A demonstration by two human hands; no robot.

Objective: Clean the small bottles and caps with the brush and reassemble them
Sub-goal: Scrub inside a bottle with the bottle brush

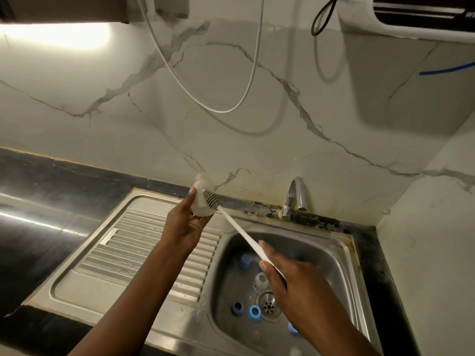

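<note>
My left hand [183, 224] grips a small translucent bottle [201, 195], raised above the draining board near the wall. My right hand [285, 276] holds the white handle of a long brush [240, 231] over the sink bowl. The brush's grey bristle head [211, 199] lies against the bottle's side. In the sink bowl [331, 255] lie several blue caps, among them one [237, 307] and another [254, 312] beside the drain [268, 305], plus a blue piece [245, 262] farther back. A small clear bottle [261, 280] lies in the bowl, partly hidden by my right hand.
A chrome tap [293, 199] stands behind the bowl by the marble wall. The ribbed steel draining board [144, 242] lies to the left, with black countertop [38, 201] beyond it. White and black cables hang down the wall above.
</note>
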